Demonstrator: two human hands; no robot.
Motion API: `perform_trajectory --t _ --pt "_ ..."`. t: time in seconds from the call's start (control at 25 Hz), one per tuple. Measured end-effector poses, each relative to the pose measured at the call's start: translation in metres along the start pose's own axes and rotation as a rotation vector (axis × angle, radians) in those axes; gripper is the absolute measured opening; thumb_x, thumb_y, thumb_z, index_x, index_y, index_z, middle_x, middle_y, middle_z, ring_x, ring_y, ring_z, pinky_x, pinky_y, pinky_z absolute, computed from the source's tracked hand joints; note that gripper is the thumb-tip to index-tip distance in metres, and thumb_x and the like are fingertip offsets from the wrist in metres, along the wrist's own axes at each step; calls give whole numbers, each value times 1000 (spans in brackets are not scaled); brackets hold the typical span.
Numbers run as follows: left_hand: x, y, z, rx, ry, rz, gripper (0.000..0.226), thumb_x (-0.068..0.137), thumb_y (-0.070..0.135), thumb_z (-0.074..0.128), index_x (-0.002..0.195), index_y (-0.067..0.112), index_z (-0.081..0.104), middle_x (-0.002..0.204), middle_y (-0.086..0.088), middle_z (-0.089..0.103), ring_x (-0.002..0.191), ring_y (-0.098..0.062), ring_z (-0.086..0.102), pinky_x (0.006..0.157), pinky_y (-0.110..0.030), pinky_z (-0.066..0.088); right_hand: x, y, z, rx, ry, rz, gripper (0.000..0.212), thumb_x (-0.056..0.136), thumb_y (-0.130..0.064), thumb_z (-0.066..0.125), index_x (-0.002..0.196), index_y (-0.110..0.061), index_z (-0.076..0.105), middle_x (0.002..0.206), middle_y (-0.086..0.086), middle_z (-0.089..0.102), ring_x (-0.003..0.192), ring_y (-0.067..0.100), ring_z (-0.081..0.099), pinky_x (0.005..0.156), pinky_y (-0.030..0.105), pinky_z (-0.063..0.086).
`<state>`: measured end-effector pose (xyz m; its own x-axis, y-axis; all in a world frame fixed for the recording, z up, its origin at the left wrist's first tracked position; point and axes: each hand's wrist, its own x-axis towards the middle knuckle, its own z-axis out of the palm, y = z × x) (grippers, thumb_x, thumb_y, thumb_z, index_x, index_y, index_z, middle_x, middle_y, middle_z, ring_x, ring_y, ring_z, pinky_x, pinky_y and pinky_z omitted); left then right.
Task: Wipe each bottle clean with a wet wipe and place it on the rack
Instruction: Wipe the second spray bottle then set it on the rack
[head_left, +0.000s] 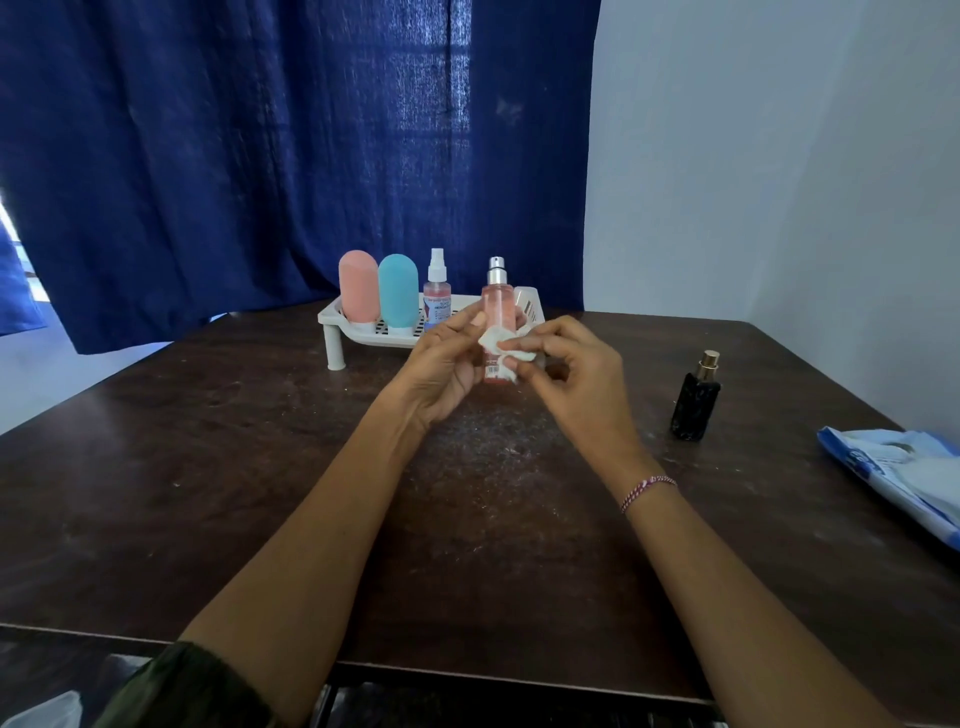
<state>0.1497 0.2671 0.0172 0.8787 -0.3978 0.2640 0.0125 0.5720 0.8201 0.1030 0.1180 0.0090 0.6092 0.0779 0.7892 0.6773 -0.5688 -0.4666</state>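
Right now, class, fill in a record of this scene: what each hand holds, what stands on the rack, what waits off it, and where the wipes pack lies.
Left hand: grips the tall pink spray bottle, upright
Right hand: pinches the wet wipe against that bottle
On rack: salmon bottle, teal bottle, small spray bottle
Off rack: black bottle, standing on the table, right side
Wipes pack: table's right edge

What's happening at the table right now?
The left hand holds a tall pink spray bottle upright while the right hand presses a wet wipe against it. The peach bottle, blue bottle and small spray bottle already stand on the rack. A black bottle waits on the table, with the wipes pack further right.
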Motion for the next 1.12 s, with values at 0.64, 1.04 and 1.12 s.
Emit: perform_trajectory --t 0.64,1.04,1.12 --pt "-1 -7 5 155 -53 -109 31 91 -5 44 115 10 54 107 -7 64 97 -14 64 87 -30 53 5 1 -6 -74 233 28 20 83 -9 66 103 -5 68 96 2 55 88 4 52 76 10 49" --pt "0 -5 8 3 52 67 34 91 -10 39 114 10 54 110 -9 59 90 -15 64 71 -25 57 -2 -3 8 -136 47 -30 21 80 -11 69 100 -4 67 101 6 61 93 6 55 82 17 50" --pt "2 -3 6 -32 94 97 30 92 -8 40 111 11 55 107 -7 59 90 -14 62 71 -26 58 -4 -3 12 -156 -71 -37 21 79 -10 70 99 -5 68 102 5 62 96 10 57 86 21 50"
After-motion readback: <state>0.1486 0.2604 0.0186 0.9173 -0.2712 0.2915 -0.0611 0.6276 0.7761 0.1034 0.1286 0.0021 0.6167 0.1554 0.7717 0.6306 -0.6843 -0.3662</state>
